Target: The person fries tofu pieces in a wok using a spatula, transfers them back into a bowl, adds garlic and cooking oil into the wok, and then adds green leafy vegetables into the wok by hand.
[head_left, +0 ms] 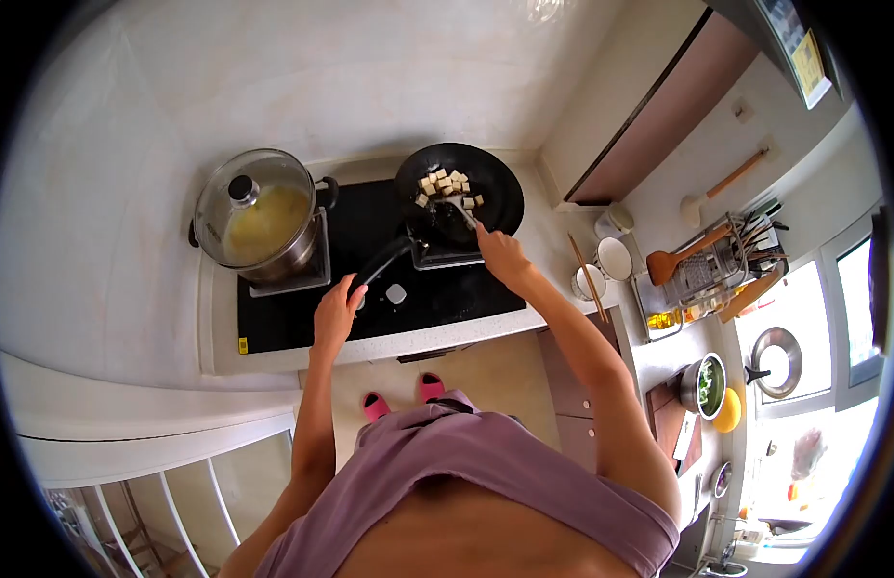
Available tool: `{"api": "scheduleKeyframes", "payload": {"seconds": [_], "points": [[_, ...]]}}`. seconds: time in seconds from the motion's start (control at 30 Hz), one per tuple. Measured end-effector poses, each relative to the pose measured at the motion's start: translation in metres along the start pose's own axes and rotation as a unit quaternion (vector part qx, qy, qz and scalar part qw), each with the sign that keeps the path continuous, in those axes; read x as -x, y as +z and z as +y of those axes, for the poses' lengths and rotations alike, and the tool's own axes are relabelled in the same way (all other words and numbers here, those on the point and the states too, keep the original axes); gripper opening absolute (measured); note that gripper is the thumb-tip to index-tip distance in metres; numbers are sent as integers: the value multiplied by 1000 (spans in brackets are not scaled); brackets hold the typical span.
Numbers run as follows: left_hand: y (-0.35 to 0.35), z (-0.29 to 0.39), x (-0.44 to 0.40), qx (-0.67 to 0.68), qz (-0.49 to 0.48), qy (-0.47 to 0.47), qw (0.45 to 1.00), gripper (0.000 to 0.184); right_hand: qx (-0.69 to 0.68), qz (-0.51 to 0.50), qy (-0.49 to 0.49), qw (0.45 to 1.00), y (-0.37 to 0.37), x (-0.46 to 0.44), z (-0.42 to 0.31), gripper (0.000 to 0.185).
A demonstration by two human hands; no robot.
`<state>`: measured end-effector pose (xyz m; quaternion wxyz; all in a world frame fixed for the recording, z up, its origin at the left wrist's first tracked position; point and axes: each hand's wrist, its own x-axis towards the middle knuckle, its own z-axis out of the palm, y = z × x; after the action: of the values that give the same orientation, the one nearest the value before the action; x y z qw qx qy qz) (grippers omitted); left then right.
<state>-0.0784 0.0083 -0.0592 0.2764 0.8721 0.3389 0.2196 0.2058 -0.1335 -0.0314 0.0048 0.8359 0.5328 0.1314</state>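
Observation:
A black wok (505,189) sits on the right burner of the black cooktop (274,323). Pale cubes (443,182) lie in it, most toward its upper left side. My left hand (337,310) is closed round the end of the wok's handle (384,257), which points down and left. My right hand (503,254) grips a spatula (463,207) at the wok's lower edge, and the spatula's head is among the lower cubes.
On the left burner stands a pot (298,249) with a glass lid and yellowish contents. Right of the wok are white bowls (614,258), chopsticks (590,279) and a utensil rack (702,273). Farther right, a metal bowl (691,387) holds greens beside a cutting board (664,409).

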Motion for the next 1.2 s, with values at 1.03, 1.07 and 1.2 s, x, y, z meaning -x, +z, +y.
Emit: {"api": "scheduleKeyframes", "payload": {"seconds": [1.03,1.07,1.2], "points": [[0,-2,-3,-2,-10,-15,1000,38,-178,48,3,983,-11,-33,87,26],[-1,-2,-2,-3,-11,-14,1000,38,-179,49,4,983,3,-44,84,26],[-3,-1,-2,-11,-7,-2,1000,38,-143,-22,-20,989,7,-50,45,34]]}}
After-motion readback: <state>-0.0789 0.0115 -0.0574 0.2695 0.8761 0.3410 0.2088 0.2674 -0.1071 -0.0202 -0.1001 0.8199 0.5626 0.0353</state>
